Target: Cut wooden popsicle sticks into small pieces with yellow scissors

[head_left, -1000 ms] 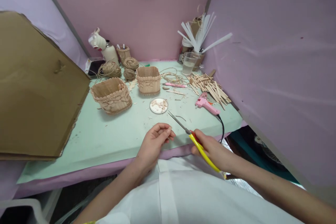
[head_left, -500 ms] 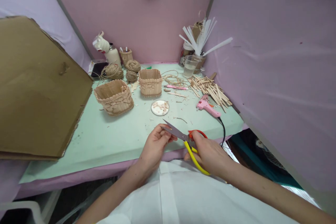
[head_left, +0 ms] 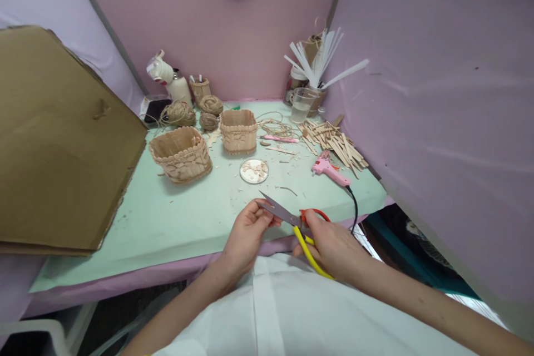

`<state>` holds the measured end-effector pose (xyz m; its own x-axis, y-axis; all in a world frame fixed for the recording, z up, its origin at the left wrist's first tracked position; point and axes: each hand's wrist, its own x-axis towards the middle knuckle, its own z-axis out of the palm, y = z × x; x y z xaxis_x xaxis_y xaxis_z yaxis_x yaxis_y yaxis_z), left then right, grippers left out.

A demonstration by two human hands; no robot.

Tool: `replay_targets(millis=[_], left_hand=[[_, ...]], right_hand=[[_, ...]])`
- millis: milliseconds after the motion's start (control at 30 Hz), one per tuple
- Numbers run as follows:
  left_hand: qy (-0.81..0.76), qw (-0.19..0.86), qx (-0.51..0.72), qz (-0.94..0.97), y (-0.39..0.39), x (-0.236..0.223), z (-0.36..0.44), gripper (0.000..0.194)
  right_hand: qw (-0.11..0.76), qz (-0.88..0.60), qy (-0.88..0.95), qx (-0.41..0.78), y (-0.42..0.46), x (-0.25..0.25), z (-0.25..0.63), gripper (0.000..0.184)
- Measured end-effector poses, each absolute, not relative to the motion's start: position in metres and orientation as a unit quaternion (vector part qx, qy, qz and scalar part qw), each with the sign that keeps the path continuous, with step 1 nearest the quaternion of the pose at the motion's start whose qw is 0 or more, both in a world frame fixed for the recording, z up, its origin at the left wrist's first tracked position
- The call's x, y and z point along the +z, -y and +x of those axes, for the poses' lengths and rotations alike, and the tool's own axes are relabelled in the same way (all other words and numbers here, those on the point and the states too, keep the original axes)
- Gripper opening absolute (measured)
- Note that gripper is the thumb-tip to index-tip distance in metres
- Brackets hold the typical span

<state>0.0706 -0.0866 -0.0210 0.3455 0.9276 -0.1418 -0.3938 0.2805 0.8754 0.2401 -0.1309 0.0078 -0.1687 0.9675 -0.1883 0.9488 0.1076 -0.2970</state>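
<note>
The scissors (head_left: pixel 278 210) are held in front of the body at the near edge of the table (head_left: pixel 162 228), with grey metal blades, one red handle loop and one yellow. They are gripped by the right hand (head_left: pixel 336 247), fingers wrapped at the handles, and the blades are parted slightly, aimed leftward and away from the body. The left hand (head_left: pixel 245 233) is closed at thumb and fingertips right by the blades — whether something small is pinched there cannot be told, as the fingertips are partly covered by the metal. Just beyond the hands, a round white dish (head_left: pixel 254 182) is scattered with pale chips, and a thin curved strip (head_left: pixel 288 191) is seen to its right. Farther back, two woven-looking wooden baskets (head_left: pixel 239 142) are set side by side, with balls of twine (head_left: pixel 179 114) behind them. To the right, a pink glue gun (head_left: pixel 331 172) is laid down, its black cord (head_left: pixel 356 208) run over the table edge, and a pile of flat wooden sticks (head_left: pixel 348 150) is spread behind it. The left side is blocked by a large cardboard sheet (head_left: pixel 62 139) — tilted, and well apart from the hands.
</note>
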Motion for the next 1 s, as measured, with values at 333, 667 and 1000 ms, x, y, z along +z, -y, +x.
replay_targets(millis=[333,667,1000], left_hand=[[-0.344,0.734,0.439,0.387,0.088,-0.018,0.073,0.005],[-0.363,0.769,0.375,0.369,0.089,-0.014,0.072,0.016],[-0.389,0.751,0.404,0.348,0.088,-0.013,0.074,0.019]], right_hand=[[0.018,-0.652,0.714,0.255,0.133,0.010,0.240,0.022],[0.147,-0.635,0.656,0.380,0.128,0.006,0.262,0.020],[0.251,-0.629,0.592,0.438,0.116,0.006,0.249,0.024]])
